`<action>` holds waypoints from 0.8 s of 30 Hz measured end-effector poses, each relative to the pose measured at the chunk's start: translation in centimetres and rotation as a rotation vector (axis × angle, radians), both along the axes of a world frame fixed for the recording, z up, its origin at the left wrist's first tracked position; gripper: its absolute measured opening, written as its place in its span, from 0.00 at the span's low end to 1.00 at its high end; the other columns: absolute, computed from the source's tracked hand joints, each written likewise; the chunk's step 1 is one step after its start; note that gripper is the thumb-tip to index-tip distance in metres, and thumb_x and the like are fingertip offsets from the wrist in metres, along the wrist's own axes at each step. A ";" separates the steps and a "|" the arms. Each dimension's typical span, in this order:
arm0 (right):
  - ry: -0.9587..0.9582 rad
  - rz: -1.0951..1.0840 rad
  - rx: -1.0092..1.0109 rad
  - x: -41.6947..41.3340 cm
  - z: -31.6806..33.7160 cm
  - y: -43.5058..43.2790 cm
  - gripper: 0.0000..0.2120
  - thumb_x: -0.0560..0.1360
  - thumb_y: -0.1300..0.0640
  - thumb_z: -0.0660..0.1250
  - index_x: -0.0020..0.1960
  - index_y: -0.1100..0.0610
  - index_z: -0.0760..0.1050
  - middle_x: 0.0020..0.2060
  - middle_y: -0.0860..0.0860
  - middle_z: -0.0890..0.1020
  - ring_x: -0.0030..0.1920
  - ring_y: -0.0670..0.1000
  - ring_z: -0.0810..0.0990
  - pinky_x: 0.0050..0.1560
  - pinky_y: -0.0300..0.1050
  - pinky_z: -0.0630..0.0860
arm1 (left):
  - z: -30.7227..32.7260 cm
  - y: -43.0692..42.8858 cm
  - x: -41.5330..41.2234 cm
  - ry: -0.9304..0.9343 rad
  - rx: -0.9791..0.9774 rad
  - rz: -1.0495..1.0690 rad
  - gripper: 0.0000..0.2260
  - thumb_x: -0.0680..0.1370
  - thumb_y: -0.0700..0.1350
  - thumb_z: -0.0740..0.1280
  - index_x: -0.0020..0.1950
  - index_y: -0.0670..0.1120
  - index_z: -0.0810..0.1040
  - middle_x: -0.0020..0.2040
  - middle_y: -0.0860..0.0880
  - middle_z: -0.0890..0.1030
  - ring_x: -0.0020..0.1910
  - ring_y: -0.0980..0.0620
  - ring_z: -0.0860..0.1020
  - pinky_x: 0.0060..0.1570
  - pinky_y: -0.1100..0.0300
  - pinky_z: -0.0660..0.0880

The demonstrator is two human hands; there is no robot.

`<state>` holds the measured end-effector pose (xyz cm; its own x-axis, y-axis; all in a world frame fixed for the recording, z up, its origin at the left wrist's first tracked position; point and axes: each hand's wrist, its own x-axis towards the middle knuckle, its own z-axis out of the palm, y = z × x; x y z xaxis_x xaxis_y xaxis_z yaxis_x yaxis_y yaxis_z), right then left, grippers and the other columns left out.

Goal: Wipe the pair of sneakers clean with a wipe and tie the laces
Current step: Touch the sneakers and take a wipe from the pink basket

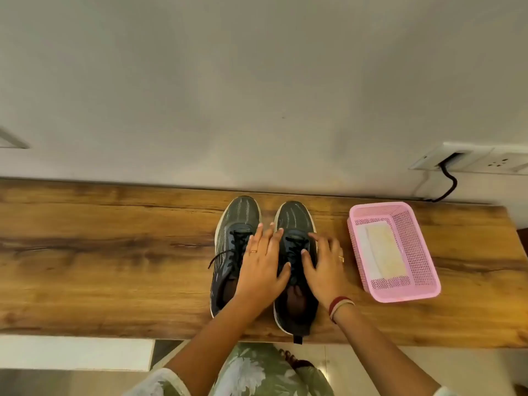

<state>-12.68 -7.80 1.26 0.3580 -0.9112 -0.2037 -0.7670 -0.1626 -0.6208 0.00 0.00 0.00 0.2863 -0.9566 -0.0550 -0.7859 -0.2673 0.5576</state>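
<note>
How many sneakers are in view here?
2. The left sneaker stands on the wooden counter, partly under the left hand; the right sneaker stands beside it, touched by the right hand. No others show.

Single view: the head camera is looking forward and steeply down from above the person's torso. It is facing a wall (pixel 257 81), which is filling the upper half of the frame. A bench (pixel 114 252) is running across the lower half, its edges bowing under the wide lens. The camera is sitting close, at arm's reach: the sneakers (pixel 295 218) are lying just right of centre, and the left hand (pixel 261 264) and right hand (pixel 325 267) are entering from the bottom edge. A basket (pixel 414 252) is sitting toward the right.
</note>
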 end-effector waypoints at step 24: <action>-0.301 -0.163 -0.085 -8.0 -0.5 5.1 0.29 0.75 0.58 0.67 0.72 0.52 0.60 0.69 0.53 0.63 0.70 0.53 0.62 0.70 0.46 0.62 | -0.3 2.7 -5.5 0.092 0.230 0.000 0.40 0.76 0.43 0.66 0.78 0.51 0.40 0.78 0.46 0.50 0.70 0.41 0.66 0.59 0.49 0.73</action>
<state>-20.65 -2.69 0.77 0.2386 -0.9706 -0.0320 -0.5720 -0.1138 -0.8123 -5.50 2.75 -0.30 0.2703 -0.9157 -0.2973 -0.7346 -0.3958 0.5511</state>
